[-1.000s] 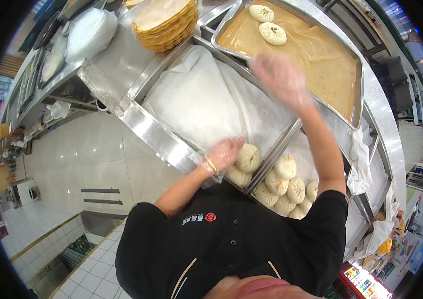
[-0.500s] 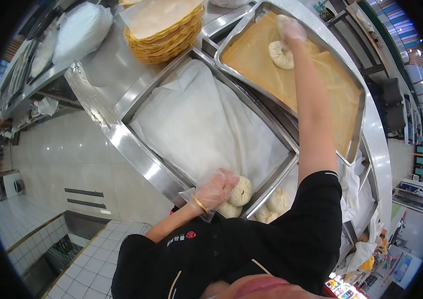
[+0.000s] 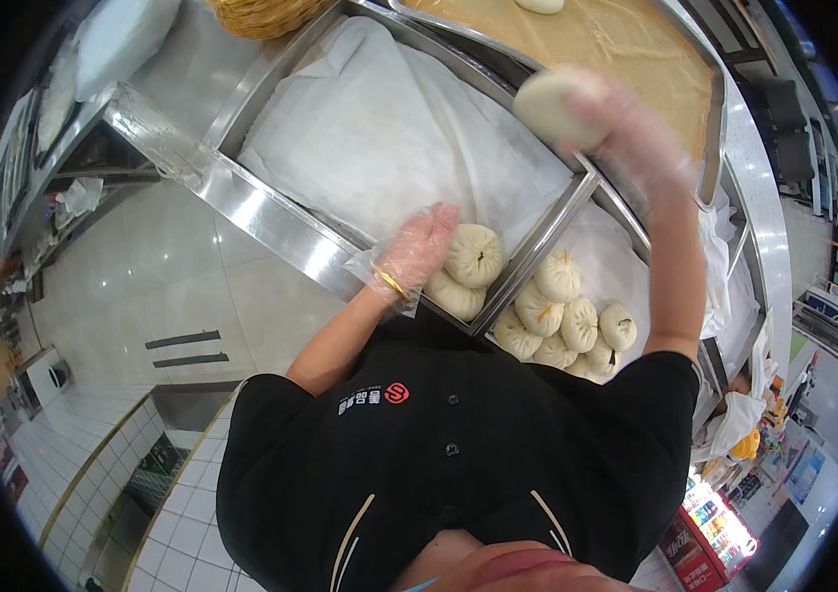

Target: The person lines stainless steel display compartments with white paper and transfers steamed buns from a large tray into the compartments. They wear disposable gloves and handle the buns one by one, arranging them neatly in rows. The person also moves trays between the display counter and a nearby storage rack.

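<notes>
In the one head view, my right hand, in its clear glove, has its fingers closed round a pale bun over the strip between the tan-lined tray and the steel bin; both are blurred. My left hand sits at the near end of the bin, fingers close together against the upper bun, which leans over the lower bun; I cannot tell whether they grip it. To carry this well, I'd judge, I should cup the soft sides without pressing the pleats, keep the base level, clear the metal rim, and let my left fingers steady the pair. Compared with half a second ago, my right hand has come from the tray's far corner back toward the bin, while my left has stayed by the pair, and more of the bun pile beyond the divider shows.
</notes>
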Demonstrator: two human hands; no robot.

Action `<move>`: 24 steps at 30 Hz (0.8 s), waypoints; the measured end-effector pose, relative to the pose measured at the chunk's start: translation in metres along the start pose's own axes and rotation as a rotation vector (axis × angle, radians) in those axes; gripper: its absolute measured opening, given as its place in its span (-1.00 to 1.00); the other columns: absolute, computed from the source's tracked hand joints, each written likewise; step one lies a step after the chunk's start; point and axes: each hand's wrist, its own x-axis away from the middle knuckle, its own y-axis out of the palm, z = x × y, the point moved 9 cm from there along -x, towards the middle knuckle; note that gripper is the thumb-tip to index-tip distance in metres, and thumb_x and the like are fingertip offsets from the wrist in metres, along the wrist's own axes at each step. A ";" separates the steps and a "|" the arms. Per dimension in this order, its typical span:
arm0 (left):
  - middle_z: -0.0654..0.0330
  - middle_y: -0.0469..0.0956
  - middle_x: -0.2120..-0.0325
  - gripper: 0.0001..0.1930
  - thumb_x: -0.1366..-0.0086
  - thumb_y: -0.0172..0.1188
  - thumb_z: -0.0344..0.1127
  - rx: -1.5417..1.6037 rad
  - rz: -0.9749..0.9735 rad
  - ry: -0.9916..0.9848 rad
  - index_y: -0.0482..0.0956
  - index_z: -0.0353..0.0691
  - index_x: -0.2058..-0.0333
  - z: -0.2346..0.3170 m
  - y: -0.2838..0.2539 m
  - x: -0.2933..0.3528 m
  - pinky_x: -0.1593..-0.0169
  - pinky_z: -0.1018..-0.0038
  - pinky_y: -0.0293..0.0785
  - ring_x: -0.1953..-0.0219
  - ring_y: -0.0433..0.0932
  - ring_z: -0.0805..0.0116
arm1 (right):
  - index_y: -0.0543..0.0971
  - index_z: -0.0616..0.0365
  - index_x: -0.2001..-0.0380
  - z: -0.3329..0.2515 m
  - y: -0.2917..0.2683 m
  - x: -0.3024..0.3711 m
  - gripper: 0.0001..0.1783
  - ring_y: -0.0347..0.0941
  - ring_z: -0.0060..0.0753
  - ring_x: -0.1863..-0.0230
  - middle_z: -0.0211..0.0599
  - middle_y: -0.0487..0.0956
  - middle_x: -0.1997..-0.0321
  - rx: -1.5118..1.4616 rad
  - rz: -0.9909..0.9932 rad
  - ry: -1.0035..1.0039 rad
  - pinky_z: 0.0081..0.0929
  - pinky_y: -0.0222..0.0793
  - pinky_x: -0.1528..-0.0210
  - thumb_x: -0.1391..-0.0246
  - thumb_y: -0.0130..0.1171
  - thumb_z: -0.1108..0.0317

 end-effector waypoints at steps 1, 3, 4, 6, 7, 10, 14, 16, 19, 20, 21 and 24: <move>-0.23 0.49 0.28 -0.48 -0.38 -0.20 0.06 -0.034 0.024 0.000 0.45 -0.37 0.15 -0.009 0.000 -0.002 0.07 0.21 0.34 0.15 0.44 -0.13 | 0.47 0.08 0.06 0.024 0.020 0.008 -0.53 0.49 -0.41 0.16 -0.36 0.55 0.16 0.174 -0.102 -0.012 -0.51 0.49 0.28 -0.03 0.21 0.04; -0.23 0.50 0.22 -0.46 -0.38 -0.21 0.07 -0.101 0.084 0.001 0.45 -0.36 0.08 -0.030 0.002 -0.005 0.01 0.23 0.34 0.07 0.43 -0.13 | 0.48 0.10 0.14 0.053 0.048 0.026 -0.51 0.52 -0.27 0.19 -0.21 0.58 0.23 0.771 0.048 0.032 -0.36 0.46 0.20 -0.04 0.16 -0.06; -0.22 0.49 0.19 -0.45 -0.37 -0.21 0.09 -0.145 0.054 0.106 0.44 -0.34 0.05 -0.025 0.005 -0.005 -0.02 0.23 0.33 0.04 0.42 -0.13 | 0.47 0.10 0.14 0.082 0.062 0.037 -0.55 0.52 -0.17 0.19 -0.17 0.58 0.24 0.978 0.105 -0.032 -0.28 0.45 0.15 -0.06 0.13 -0.02; -0.22 0.47 0.12 -0.42 -0.37 -0.22 0.11 -0.232 0.045 0.310 0.43 -0.31 -0.01 -0.012 0.003 -0.001 -0.09 0.25 0.30 -0.02 0.40 -0.11 | 0.48 0.09 0.16 0.065 0.115 0.062 -0.60 0.52 -0.06 0.17 -0.13 0.58 0.27 1.332 0.053 -0.209 -0.19 0.42 0.09 -0.09 0.08 0.02; -0.22 0.47 0.12 -0.43 -0.37 -0.22 0.11 -0.159 0.000 0.216 0.44 -0.30 -0.01 -0.015 0.005 -0.003 -0.09 0.25 0.29 -0.02 0.40 -0.11 | 0.49 0.10 0.19 0.057 0.121 0.063 -0.61 0.51 -0.06 0.16 -0.13 0.58 0.29 1.372 -0.011 -0.160 -0.18 0.41 0.08 -0.10 0.06 0.02; -0.20 0.47 0.10 -0.44 -0.37 -0.22 0.11 -0.029 -0.126 0.082 0.45 -0.26 -0.01 0.012 0.008 0.001 -0.12 0.24 0.25 -0.01 0.40 -0.11 | 0.53 0.12 0.25 0.082 0.081 0.021 -0.61 0.50 -0.07 0.18 -0.12 0.57 0.33 1.277 -0.136 0.241 -0.19 0.39 0.06 -0.12 0.01 0.01; -0.18 0.49 0.12 -0.46 -0.38 -0.22 0.07 -0.220 -0.123 -0.039 0.46 -0.30 0.02 0.015 0.008 0.005 -0.10 0.25 0.27 0.01 0.42 -0.09 | 0.48 0.07 0.08 -0.024 -0.001 -0.047 -0.65 0.39 -0.05 0.01 -0.09 0.50 0.09 1.404 0.792 -0.674 -0.18 0.33 0.00 -0.16 -0.04 0.13; -0.17 0.50 0.14 -0.48 -0.39 -0.21 0.03 -0.211 -0.055 0.105 0.46 -0.32 0.02 0.025 0.004 0.010 -0.08 0.26 0.28 0.03 0.44 -0.07 | 0.41 -0.05 -0.06 -0.066 -0.013 -0.092 -0.55 0.42 -0.02 0.02 -0.08 0.43 -0.07 1.406 0.803 -0.606 -0.20 0.38 0.02 -0.14 0.00 0.03; -0.13 0.51 0.15 -0.53 -0.40 -0.19 -0.04 -0.098 -0.121 0.159 0.45 -0.33 0.03 0.031 0.010 0.009 -0.06 0.31 0.31 0.06 0.46 0.00 | 0.27 -0.21 -0.21 -0.037 -0.036 -0.163 -0.44 0.24 0.15 -0.17 0.00 0.30 -0.20 1.519 0.666 -0.304 -0.13 0.22 -0.19 -0.14 -0.05 -0.03; -0.12 0.52 0.15 -0.55 -0.40 -0.18 -0.07 -0.045 -0.161 0.142 0.45 -0.34 0.02 0.029 0.012 0.007 -0.05 0.33 0.32 0.07 0.47 0.03 | 0.21 -0.33 -0.24 -0.031 -0.039 -0.176 -0.39 0.24 0.17 -0.18 0.02 0.24 -0.24 1.528 0.640 -0.257 -0.10 0.20 -0.19 -0.11 -0.05 -0.08; -0.11 0.52 0.15 -0.57 -0.40 -0.17 -0.10 0.008 -0.203 0.127 0.45 -0.34 0.02 0.027 0.015 0.005 -0.04 0.35 0.33 0.08 0.48 0.06 | 0.22 -0.32 -0.24 -0.027 -0.048 -0.188 -0.41 0.23 0.18 -0.18 0.02 0.20 -0.27 1.500 0.611 -0.207 -0.09 0.21 -0.18 -0.13 -0.07 -0.07; -0.12 0.50 0.10 -0.56 -0.40 -0.16 -0.12 0.046 -0.145 0.171 0.40 -0.39 -0.02 0.032 0.009 0.006 -0.08 0.36 0.30 0.02 0.46 0.07 | 0.26 -0.24 -0.22 -0.031 -0.053 -0.214 -0.46 0.23 0.18 -0.19 0.00 0.16 -0.31 1.437 0.482 -0.165 -0.10 0.26 -0.13 -0.17 -0.12 -0.04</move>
